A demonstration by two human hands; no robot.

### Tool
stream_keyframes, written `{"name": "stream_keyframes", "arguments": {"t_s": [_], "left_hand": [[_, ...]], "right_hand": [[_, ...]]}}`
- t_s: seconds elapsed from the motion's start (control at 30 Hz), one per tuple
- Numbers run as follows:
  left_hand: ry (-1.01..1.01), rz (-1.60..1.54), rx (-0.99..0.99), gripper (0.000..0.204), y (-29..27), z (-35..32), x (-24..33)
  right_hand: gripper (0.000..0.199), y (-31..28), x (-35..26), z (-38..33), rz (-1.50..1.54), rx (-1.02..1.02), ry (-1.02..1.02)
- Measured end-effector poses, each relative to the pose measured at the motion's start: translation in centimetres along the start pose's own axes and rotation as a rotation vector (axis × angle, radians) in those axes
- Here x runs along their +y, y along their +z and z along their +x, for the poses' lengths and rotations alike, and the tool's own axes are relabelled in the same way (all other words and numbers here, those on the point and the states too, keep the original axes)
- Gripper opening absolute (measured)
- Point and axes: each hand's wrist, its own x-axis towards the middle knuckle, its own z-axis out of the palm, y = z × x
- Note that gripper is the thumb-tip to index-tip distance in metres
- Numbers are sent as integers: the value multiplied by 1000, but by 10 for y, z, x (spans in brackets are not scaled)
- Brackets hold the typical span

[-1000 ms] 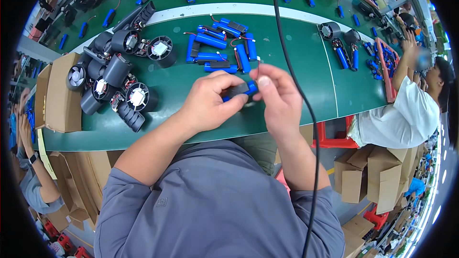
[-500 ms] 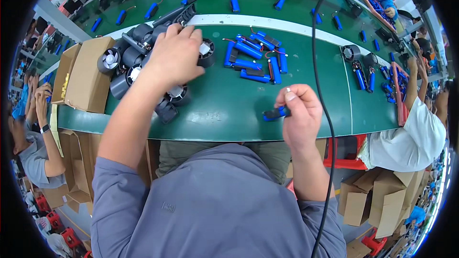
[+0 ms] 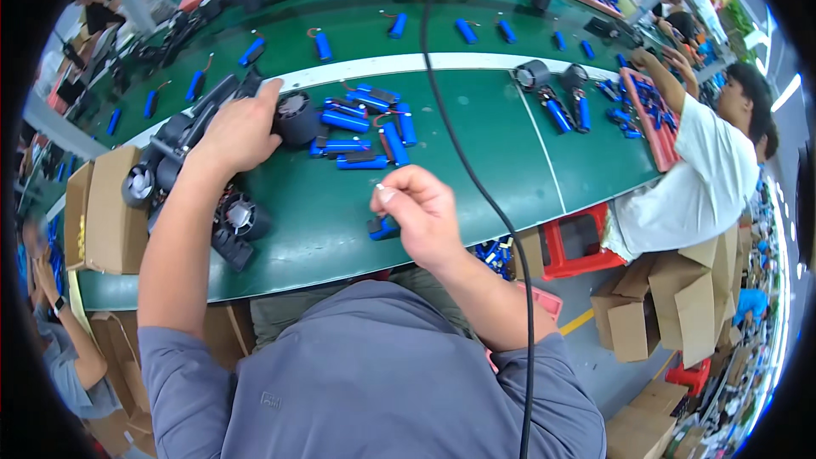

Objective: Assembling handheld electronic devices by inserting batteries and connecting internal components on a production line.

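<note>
- Right hand (image 3: 416, 212): closed narrow, holding a blue battery pack (image 3: 384, 229), with a small white connector (image 3: 379, 189) pinched at the thumb tip. Position: near side of the battery cluster (image 3: 347, 121), apart from it. The hand hides part of the pack.
- Left hand (image 3: 238, 132): left of the battery cluster, over the heap of black housings (image 3: 174, 127). Thumb and forefinger stand wide apart beside a black cylindrical housing (image 3: 297, 123); the remaining fingers are hidden, so whether they grip anything cannot be told.
- Step in hand (judgement): pack and connector held ready on the right, a housing apparently being selected on the left.
- Next move (judgement): calls for a secure hold around one housing, clear of its neighbours, without pulling on the connector.
- Right of the battery cluster, well apart: two further packs (image 3: 557, 116) beside black cylindrical parts (image 3: 534, 75).
- Beyond the battery cluster: a white strip (image 3: 365, 67), then a spaced row of loose packs (image 3: 322, 45).
</note>
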Motion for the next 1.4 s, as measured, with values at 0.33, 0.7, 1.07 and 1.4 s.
{"name": "stream_keyframes", "arguments": {"t_s": [0.33, 0.7, 1.07, 1.4], "left_hand": [[-59, -414, 309, 39, 6, 15, -26], [-312, -2184, 101, 27, 17, -38, 47], [-70, -2053, -13, 30, 48, -68, 69], [15, -2283, 6, 33, 54, -65, 64]], "right_hand": [[4, -8, 4, -4, 20, 53, 7], [4, 11, -6, 0, 35, 29, 3], [2, 33, -6, 3, -104, 80, -84], [5, 30, -13, 12, -580, 81, -291]]}}
